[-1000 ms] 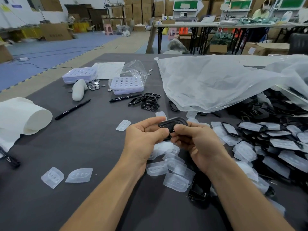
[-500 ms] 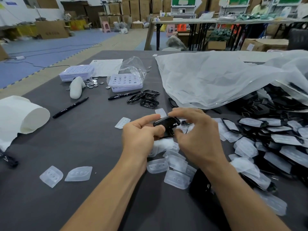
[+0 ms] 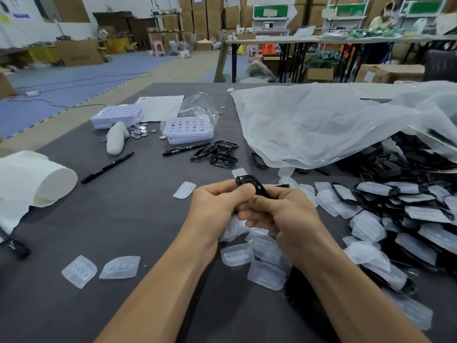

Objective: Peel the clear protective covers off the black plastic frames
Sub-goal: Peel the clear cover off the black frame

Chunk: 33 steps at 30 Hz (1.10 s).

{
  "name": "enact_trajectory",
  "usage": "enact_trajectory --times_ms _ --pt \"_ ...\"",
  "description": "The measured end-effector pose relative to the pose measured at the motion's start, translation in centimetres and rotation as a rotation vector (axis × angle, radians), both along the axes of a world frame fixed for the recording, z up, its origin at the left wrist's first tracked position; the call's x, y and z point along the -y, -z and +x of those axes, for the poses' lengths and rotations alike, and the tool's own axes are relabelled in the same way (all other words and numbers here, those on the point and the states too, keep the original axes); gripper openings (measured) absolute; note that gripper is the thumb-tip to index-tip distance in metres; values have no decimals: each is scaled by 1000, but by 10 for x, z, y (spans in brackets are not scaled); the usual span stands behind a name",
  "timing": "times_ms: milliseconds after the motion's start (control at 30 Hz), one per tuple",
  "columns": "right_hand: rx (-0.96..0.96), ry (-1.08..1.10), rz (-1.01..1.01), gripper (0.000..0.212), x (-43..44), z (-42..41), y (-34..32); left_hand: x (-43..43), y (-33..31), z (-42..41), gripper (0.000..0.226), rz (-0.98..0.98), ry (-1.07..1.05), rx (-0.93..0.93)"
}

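A black plastic frame [image 3: 249, 183] is held tilted above the dark table, between both hands. My left hand [image 3: 217, 204] grips its left end with thumb and curled fingers. Fingers of my right hand [image 3: 284, 214] curl round its lower right part, hiding most of it. Whether a clear cover is still on this frame cannot be made out. Several peeled clear covers [image 3: 249, 256] lie heaped under my hands. A big pile of covered black frames [image 3: 408, 219] fills the right side. Bare black frames [image 3: 220, 154] lie further back.
Two loose clear covers [image 3: 99, 269] lie at front left. Two black pens [image 3: 107, 167], lilac trays [image 3: 189, 129], coins and a white roll [image 3: 37, 179] occupy the left and back. A large crumpled plastic bag [image 3: 321, 125] covers the right rear of the grey table [image 3: 123, 219].
My right hand came down from over the frame and now holds its lower right part. The frame has turned more on edge between my hands.
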State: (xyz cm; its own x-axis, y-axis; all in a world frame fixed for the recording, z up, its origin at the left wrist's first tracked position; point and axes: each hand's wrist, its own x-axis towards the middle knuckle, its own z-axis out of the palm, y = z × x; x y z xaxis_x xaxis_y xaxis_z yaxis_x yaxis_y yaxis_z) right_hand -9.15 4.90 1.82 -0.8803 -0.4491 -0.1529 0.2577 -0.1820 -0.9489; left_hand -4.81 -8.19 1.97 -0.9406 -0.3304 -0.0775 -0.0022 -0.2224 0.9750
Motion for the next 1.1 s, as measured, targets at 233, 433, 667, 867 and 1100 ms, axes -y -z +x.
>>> enact_trajectory --times_ms 233,433,667,867,1100 --pt "-265 147 306 23 1 -1 7 2 4 -7 26 -91 -278 -23" --pt "-684 330 718 24 -16 -6 0 21 2 -11 37 40 -474 35" --pt "-826 -75 930 28 10 17 3 26 3 -14 26 41 -468 -9" --pt "-940 -38 910 9 15 20 9 26 5 -17 22 24 -434 -6" --pt "-324 257 306 22 1 0 1 18 8 -15 22 -75 -327 34"
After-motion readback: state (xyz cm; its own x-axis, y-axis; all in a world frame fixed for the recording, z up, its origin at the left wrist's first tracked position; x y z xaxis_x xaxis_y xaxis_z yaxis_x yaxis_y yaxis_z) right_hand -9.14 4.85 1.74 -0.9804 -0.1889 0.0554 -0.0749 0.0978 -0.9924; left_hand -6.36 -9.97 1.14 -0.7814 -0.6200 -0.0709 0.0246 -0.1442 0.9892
